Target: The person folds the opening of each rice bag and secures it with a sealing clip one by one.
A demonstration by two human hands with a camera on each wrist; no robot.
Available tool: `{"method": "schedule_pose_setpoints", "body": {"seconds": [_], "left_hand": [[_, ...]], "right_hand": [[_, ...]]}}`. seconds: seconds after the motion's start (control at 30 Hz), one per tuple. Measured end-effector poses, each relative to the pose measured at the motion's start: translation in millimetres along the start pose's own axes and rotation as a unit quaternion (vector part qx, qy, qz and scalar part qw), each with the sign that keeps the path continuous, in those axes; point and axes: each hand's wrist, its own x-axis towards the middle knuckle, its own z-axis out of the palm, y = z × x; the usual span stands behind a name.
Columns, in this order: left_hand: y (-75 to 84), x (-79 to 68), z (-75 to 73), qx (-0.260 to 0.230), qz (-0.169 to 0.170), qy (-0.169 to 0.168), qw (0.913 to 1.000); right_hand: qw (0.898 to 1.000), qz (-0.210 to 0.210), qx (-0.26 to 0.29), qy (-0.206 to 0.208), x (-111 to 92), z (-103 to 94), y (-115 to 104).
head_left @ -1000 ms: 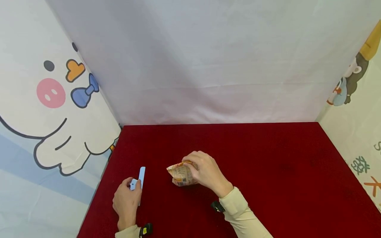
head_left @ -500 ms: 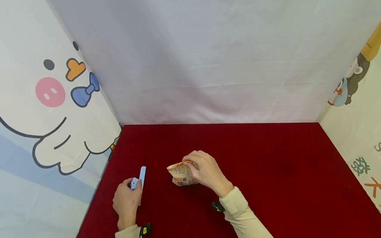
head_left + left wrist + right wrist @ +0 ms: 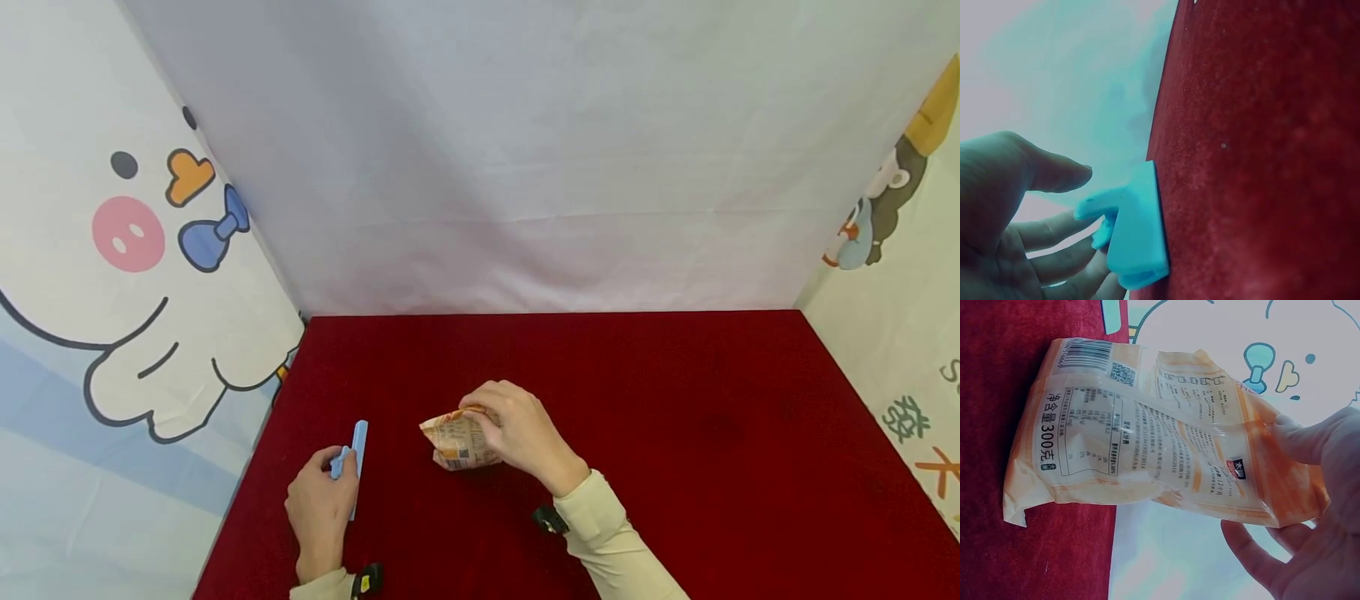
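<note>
A light blue plastic bag clip (image 3: 360,437) rests on the red cloth at the left. My left hand (image 3: 318,504) is around its raised tab, fingers on one side and thumb on the other. In the left wrist view a gap shows between the thumb and the blue clip (image 3: 1138,231), while the fingers lie behind the tab. Near the middle, my right hand (image 3: 517,429) pinches the top edge of an orange and cream food packet (image 3: 457,442). In the right wrist view the printed back of the packet (image 3: 1141,437) faces the camera; its top is partly hidden by the hand.
Red cloth (image 3: 675,433) covers the table. A pale curtain (image 3: 555,158) hangs along the back edge. Cartoon-printed sheets (image 3: 135,350) close off the left side, and another printed sheet (image 3: 900,333) stands at the right.
The clip has turned a little under my left hand, so its tab now looks narrower. My right hand and the packet stay nearly still.
</note>
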Motion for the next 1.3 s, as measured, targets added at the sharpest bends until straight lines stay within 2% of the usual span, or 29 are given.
{"method": "schedule_pose_setpoints", "body": {"seconds": [0.13, 0.43, 0.8, 1.1, 1.3], "left_hand": [[1.3, 0.0, 1.1, -0.016, 0.013, 0.008, 0.9998], [0.3, 0.7, 0.8, -0.03, 0.014, 0.009, 0.9994], [-0.2, -0.2, -2.3, 0.015, 0.028, 0.009, 0.9995], [1.1, -1.1, -6.9, 0.013, 0.029, -0.008, 0.9994], [1.1, -1.7, -7.8, 0.012, 0.037, -0.011, 0.9992]], "right_hand": [[1.0, 0.004, 0.004, -0.007, 0.9, -1.6, 0.4], [1.0, 0.0, 0.016, -0.01, 2.4, -3.6, 0.3], [0.998, 0.032, 0.042, -0.017, 1.3, -5.5, -0.1], [1.0, -0.003, 0.028, -0.012, 1.1, -7.1, 0.7], [1.0, 0.008, 0.025, -0.016, 1.3, -7.7, -3.0]]}}
